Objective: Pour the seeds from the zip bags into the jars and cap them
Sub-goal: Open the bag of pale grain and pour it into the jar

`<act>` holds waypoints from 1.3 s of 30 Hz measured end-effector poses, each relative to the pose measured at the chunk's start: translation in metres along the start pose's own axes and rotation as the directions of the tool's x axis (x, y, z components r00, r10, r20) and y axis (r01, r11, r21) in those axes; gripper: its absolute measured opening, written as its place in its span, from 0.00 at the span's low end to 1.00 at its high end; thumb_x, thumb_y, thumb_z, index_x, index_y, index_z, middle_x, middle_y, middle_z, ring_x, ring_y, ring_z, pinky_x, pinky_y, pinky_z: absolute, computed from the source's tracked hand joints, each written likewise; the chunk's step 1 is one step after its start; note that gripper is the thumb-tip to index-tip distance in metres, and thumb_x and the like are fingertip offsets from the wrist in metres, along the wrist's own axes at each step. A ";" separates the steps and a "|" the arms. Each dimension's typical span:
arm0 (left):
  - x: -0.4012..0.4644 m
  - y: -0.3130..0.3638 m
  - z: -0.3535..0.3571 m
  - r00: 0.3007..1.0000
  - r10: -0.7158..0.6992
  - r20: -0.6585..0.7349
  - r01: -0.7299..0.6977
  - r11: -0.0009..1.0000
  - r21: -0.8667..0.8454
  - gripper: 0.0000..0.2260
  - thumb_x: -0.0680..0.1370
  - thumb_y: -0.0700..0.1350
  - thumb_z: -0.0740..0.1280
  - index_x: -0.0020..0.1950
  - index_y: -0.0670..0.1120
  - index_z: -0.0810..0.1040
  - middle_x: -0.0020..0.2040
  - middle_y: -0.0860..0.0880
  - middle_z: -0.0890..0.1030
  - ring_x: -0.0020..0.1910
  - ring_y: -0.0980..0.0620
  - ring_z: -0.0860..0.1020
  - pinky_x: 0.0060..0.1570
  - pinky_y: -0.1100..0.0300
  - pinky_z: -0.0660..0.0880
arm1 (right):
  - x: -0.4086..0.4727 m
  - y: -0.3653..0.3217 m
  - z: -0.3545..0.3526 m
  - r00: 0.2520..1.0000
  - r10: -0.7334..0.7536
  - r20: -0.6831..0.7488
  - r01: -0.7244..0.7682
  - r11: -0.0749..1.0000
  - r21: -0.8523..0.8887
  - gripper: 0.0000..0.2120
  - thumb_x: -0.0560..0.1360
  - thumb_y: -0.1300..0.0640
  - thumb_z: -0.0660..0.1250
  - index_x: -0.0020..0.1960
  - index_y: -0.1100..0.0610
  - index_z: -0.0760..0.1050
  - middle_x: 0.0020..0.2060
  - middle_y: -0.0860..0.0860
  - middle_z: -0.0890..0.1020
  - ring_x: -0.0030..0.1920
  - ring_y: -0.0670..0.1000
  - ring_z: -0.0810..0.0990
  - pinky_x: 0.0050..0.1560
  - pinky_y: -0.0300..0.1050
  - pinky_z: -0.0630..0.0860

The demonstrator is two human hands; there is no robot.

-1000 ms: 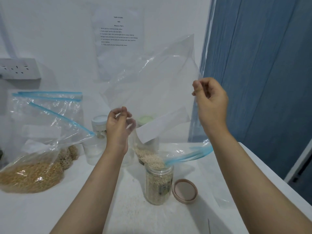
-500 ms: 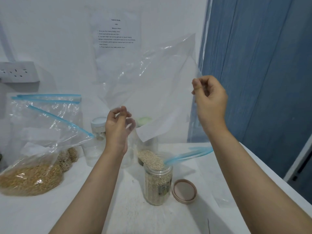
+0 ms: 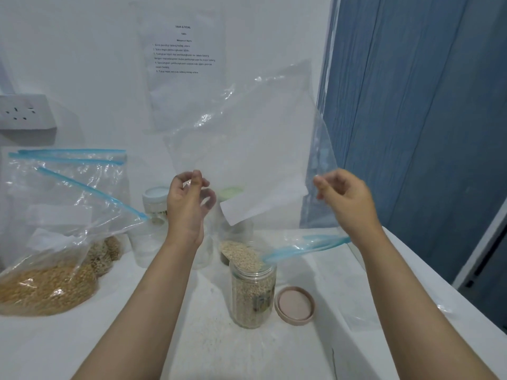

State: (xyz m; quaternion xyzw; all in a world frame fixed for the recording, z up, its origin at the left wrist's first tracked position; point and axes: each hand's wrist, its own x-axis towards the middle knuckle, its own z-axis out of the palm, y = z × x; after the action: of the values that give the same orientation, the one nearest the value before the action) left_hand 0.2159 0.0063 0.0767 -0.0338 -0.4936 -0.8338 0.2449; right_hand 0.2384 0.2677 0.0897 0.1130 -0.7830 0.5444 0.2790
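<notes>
You are holding a clear zip bag [image 3: 247,138] upside down over the open jar [image 3: 253,293], which is standing on the white table [image 3: 82,346]. Your left hand [image 3: 186,207] is pinching the bag's left edge with curled fingers, up and to the left of the jar. Your right hand [image 3: 345,200] is pinching the bag's right edge between thumb and curled fingers, up and to the right of the jar. The bag's blue zip strip [image 3: 304,246] is hanging just above and to the right of the jar's mouth, and a white label [image 3: 263,204] on the bag is showing straight above the jar.

Pale seeds [image 3: 241,257] are piling up in the bag's lowest corner, right at the jar's mouth, and the jar is looking nearly full of the same seeds. The jar's pinkish lid [image 3: 295,305] is lying flat on the table just to the right of the jar, apart from it.

Behind the jar, partly hidden by your left hand and the bag, 2 more jars are standing: 1 with a white cap [image 3: 155,197] to the left, and 1 with a green cap [image 3: 230,192] straight behind. Far to the left of the jar, more zip bags [image 3: 49,270] holding golden and brownish seeds are slumping on the table. On the wall behind the jar, a printed sheet [image 3: 183,58] is hanging, and a wall socket [image 3: 24,111] is sitting far off to the left.
</notes>
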 end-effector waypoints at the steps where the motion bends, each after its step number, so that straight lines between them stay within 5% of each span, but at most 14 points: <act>1: 0.000 0.000 0.001 1.000 0.003 0.001 -0.003 1.000 0.001 0.04 0.82 0.47 0.64 0.49 0.48 0.72 0.41 0.50 0.76 0.32 0.57 0.75 0.43 0.58 0.77 | 0.001 -0.002 0.000 1.000 -0.005 0.017 0.005 1.000 -0.010 0.10 0.77 0.49 0.70 0.41 0.53 0.77 0.30 0.45 0.82 0.36 0.47 0.79 0.45 0.48 0.77; 19: 0.001 0.003 0.005 0.998 0.050 0.028 -0.050 0.999 0.016 0.04 0.83 0.46 0.64 0.49 0.48 0.72 0.37 0.54 0.77 0.32 0.57 0.74 0.40 0.62 0.77 | -0.009 0.000 0.010 0.984 -0.109 -0.138 0.108 0.994 -0.017 0.08 0.81 0.54 0.66 0.43 0.52 0.79 0.27 0.43 0.77 0.29 0.41 0.73 0.36 0.33 0.70; 39: 0.000 0.005 0.011 0.996 0.080 0.042 -0.078 0.996 -0.039 0.04 0.82 0.43 0.65 0.48 0.48 0.72 0.38 0.54 0.77 0.34 0.57 0.74 0.41 0.64 0.77 | -0.014 0.000 0.021 0.962 -0.187 -0.197 0.187 0.982 -0.018 0.10 0.83 0.56 0.62 0.45 0.55 0.78 0.28 0.43 0.74 0.31 0.42 0.71 0.34 0.33 0.67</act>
State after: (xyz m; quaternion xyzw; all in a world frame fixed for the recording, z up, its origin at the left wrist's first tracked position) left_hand 0.2162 0.0137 0.0865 -0.0759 -0.4814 -0.8316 0.2662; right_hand 0.2431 0.2467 0.0767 0.1319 -0.7369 0.5245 0.4056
